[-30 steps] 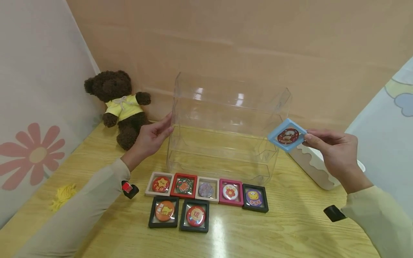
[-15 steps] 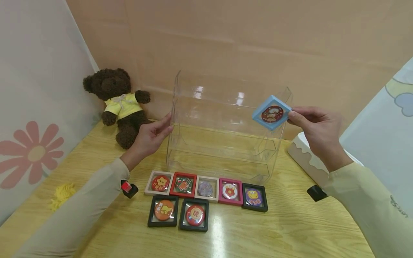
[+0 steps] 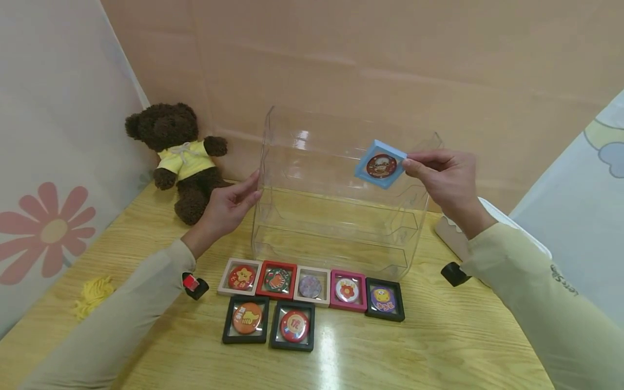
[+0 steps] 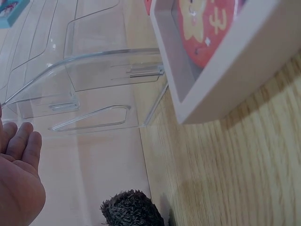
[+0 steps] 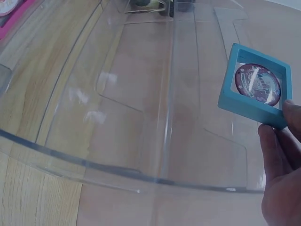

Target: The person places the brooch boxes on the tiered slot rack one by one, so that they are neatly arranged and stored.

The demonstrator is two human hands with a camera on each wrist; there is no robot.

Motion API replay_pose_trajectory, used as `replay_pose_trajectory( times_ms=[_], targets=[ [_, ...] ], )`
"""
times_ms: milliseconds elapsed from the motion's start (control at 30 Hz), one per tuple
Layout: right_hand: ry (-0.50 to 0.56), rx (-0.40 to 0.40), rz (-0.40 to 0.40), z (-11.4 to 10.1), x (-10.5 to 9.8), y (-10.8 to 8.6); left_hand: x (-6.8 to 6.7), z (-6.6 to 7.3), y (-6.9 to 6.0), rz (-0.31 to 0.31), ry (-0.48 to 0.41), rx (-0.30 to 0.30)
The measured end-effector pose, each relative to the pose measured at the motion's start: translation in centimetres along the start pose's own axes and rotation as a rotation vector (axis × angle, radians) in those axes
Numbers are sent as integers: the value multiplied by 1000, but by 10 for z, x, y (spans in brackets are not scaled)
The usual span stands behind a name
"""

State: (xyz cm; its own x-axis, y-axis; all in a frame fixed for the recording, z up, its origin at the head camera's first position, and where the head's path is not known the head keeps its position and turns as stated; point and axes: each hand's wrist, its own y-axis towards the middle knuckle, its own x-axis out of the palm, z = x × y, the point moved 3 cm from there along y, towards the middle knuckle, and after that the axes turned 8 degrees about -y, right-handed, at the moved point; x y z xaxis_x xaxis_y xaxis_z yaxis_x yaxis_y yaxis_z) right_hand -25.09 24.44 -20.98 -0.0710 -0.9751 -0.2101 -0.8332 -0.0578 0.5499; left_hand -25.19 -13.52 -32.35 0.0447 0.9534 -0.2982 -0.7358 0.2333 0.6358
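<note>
My right hand (image 3: 446, 176) pinches a light-blue square frame (image 3: 381, 164) by one corner, thumb in front. A dark-red round badge sits behind the frame's clear film. In the head view the frame hangs tilted in front of the upper tiers of a clear acrylic display rack (image 3: 336, 216); the right wrist view shows the blue frame (image 5: 256, 87) above the rack's clear steps. My left hand (image 3: 226, 208) rests its extended fingers against the rack's left side; the left wrist view shows fingers (image 4: 19, 141) beside that side panel, with part of the hand cut off.
Several framed badges lie before the rack, including a pink frame (image 3: 348, 290) and a black frame (image 3: 245, 319). A brown teddy bear (image 3: 182, 162) sits left. A white-and-tan container (image 3: 453, 235) stands right, partly hidden by the right arm. Yellow strands (image 3: 93, 297) lie at left.
My right hand has carried the blue frame up and to the left, from beside the rack's right edge to in front of its upper part. The left hand stays at the rack's side.
</note>
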Motion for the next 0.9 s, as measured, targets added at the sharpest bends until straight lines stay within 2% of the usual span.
replay_pose_trajectory(
  times_ms=[67, 167, 267, 333, 500, 633, 733, 900],
  targets=[
    [-103, 16, -7, 1, 5, 1, 0, 4, 0, 3, 9, -5],
    [-259, 43, -25, 4, 12, 2, 1, 18, 1, 1, 19, -6],
    [-350, 66, -42, 5, 19, 2, 2, 30, 0, -4, 16, 4],
    [-394, 74, -46, 6, 23, 2, 2, 25, 0, -6, 10, 11],
    [-454, 48, -49, 7, 34, 5, 1, 2, -1, 0, -14, 10],
    [-472, 44, -70, 10, 41, 7, 1, -5, -1, 1, -15, 13],
    [-511, 55, -86, 13, 43, 8, 2, -3, -1, 3, -7, 25],
    [-597, 69, -130, 11, 45, 7, 3, 22, 0, 5, 15, 45]
  ],
)
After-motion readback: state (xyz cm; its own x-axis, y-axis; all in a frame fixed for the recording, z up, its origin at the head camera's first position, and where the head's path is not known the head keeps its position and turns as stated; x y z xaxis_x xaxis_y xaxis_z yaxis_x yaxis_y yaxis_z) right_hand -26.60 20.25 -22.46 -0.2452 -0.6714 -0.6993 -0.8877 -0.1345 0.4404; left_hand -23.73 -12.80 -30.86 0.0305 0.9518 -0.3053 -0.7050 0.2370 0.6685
